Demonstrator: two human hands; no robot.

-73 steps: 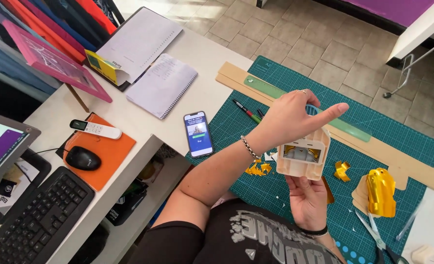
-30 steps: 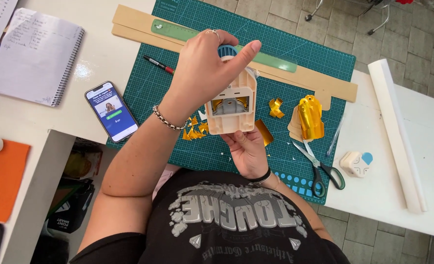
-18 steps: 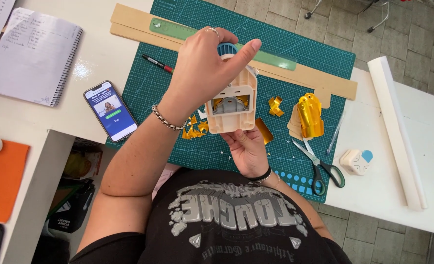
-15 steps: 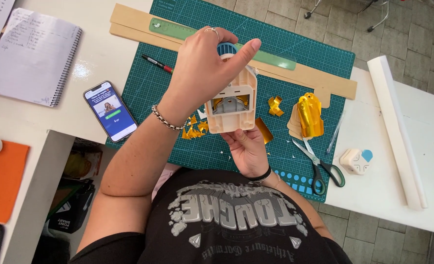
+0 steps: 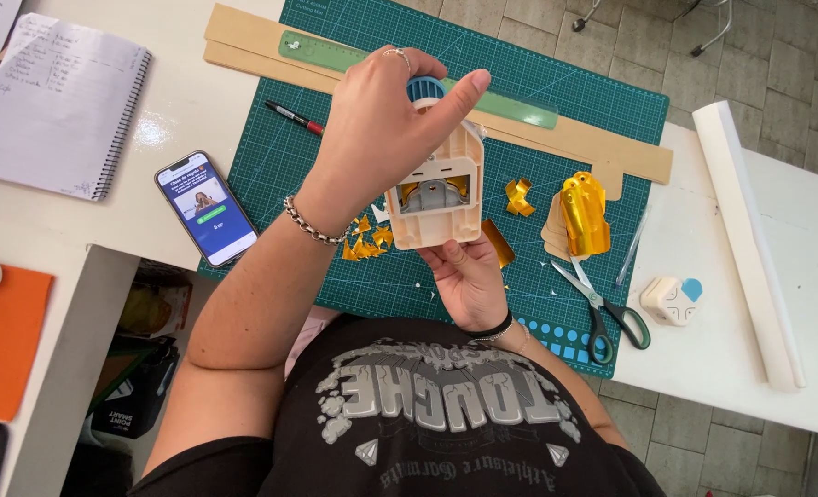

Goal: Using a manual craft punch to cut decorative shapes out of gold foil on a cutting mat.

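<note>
Two hands: both meet on one beige craft punch [image 5: 436,198], held up over the green cutting mat [image 5: 335,120].
Left hand [image 5: 386,129]: grip clenched over the far top of the punch, palm down, thumb stretched right across it; a ring and a beaded bracelet [image 5: 307,221] show.
Right hand [image 5: 469,276]: grip grasping the near bottom edge of the punch from below, a dark band at the wrist.
Punch: its window faces the camera, with something gold and grey inside; what it is I cannot tell.
Mat, near the hands: gold foil scraps [image 5: 367,241] lie just left of the punch, a folded gold strip [image 5: 517,196] to its right.
Mat, right: gold foil piece [image 5: 584,213] on cardboard cutouts, with scissors [image 5: 602,308] near it.
Mat, far: green ruler [image 5: 510,103] on a cardboard strip [image 5: 243,41]; a red-capped pen [image 5: 294,117] left.
Tabletop, left: smartphone [image 5: 206,207] with lit screen, spiral notebook [image 5: 59,106] beyond it.
Tabletop, right: small corner punch [image 5: 671,300] and a white paper roll [image 5: 749,239].
</note>
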